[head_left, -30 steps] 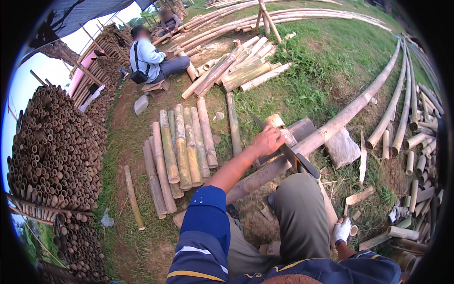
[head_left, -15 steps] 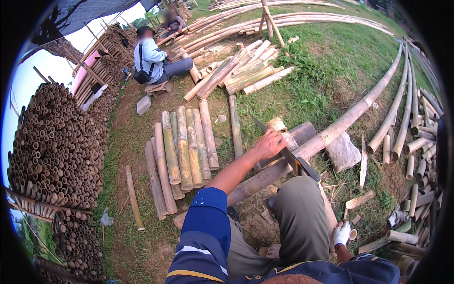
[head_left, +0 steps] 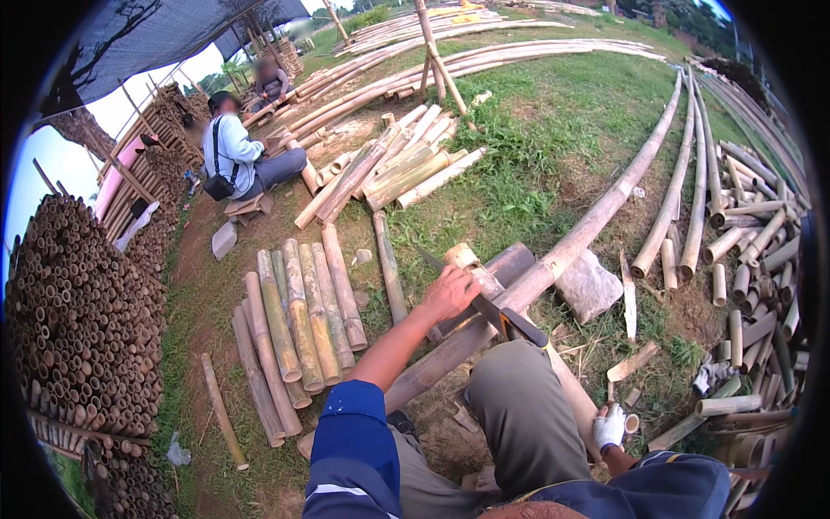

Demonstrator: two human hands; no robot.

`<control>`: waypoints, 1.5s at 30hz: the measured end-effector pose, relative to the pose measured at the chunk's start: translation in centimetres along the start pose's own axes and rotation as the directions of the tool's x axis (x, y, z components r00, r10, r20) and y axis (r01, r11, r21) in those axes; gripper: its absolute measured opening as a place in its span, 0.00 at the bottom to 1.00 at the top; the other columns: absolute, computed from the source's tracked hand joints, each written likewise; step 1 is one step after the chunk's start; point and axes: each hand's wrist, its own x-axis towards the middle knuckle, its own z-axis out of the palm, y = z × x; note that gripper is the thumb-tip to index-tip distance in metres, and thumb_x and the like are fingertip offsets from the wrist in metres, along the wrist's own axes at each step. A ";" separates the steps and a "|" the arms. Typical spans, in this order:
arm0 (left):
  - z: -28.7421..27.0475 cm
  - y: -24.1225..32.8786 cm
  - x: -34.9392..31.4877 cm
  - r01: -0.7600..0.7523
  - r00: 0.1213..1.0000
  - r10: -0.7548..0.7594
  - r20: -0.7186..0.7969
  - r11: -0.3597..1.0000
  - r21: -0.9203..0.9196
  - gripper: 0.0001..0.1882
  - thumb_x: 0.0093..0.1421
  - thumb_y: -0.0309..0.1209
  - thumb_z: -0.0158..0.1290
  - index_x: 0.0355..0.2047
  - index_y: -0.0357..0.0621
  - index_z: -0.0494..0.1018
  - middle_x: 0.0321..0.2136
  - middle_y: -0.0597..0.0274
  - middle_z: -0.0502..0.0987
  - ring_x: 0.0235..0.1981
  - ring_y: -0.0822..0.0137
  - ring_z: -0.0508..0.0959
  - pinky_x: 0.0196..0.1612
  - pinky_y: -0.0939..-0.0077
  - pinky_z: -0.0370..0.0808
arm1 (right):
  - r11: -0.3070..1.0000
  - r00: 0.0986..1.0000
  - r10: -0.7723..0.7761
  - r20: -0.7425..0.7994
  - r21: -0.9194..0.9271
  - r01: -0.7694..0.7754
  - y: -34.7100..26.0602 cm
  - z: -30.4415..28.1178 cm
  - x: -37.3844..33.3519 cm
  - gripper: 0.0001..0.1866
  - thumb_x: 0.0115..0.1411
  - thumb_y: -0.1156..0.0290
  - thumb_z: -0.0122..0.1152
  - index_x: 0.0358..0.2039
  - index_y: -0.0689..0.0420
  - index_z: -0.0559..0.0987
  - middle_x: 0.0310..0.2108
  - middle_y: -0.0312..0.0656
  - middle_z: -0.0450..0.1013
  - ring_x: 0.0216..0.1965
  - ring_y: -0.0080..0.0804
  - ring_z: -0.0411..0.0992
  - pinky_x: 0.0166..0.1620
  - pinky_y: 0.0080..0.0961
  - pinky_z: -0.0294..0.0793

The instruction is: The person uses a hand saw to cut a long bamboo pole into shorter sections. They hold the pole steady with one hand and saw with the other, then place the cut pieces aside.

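My bare left hand (head_left: 451,292) is closed over the middle of a handsaw (head_left: 491,311), its fingers curled across the blade beside a cut bamboo piece (head_left: 464,257). The saw's black and orange handle points toward my knee with no hand on it. Under the saw, thick bamboo poles (head_left: 540,281) lie crossed. Low at the right, my right hand (head_left: 609,426) wears a white glove and is closed beside the pale open end of a bamboo tube (head_left: 632,423). A thin brown piece (head_left: 610,394) sticks up from it; what it grips is mostly hidden.
Cut bamboo lengths (head_left: 298,320) lie in a row on the left, before a tall bamboo stack (head_left: 82,337). A stone (head_left: 590,287) sits past my knee. Scattered offcuts (head_left: 761,285) fill the right. A seated person (head_left: 238,147) works at the far left beside a bamboo pile (head_left: 398,164).
The whole scene has shifted left and slightly down as my head turned right. My left hand keeps its place on the saw, and my gloved right hand stays low at the right.
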 end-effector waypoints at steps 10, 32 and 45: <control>-0.6 0.7 -0.2 -0.022 1.000 0.021 -0.019 1.000 -0.022 0.23 0.76 0.47 0.49 0.46 0.39 0.81 0.49 0.45 0.80 0.58 0.43 0.73 0.65 0.50 0.71 | 1.000 1.000 0.016 0.001 0.012 -0.016 -0.8 -1.0 -0.3 0.17 0.71 0.64 0.53 0.53 0.62 0.77 0.47 0.61 0.76 0.51 0.63 0.72 0.57 0.56 0.71; -0.6 0.7 -0.1 -0.038 0.999 0.037 -0.033 0.999 -0.033 0.22 0.75 0.47 0.49 0.42 0.39 0.81 0.46 0.45 0.80 0.57 0.42 0.73 0.62 0.50 0.73 | 0.999 0.999 0.044 0.012 0.028 -0.045 -1.3 -1.5 -0.5 0.19 0.70 0.64 0.55 0.55 0.62 0.78 0.48 0.61 0.77 0.52 0.62 0.74 0.57 0.54 0.73; -0.2 0.3 -0.2 -0.042 0.998 0.043 -0.047 0.998 0.038 0.22 0.77 0.46 0.49 0.44 0.39 0.82 0.46 0.45 0.80 0.56 0.45 0.74 0.63 0.53 0.72 | 1.000 1.000 -0.011 -0.016 0.010 0.011 -0.4 -0.5 -0.2 0.17 0.72 0.64 0.53 0.54 0.62 0.77 0.47 0.62 0.76 0.52 0.64 0.73 0.56 0.54 0.71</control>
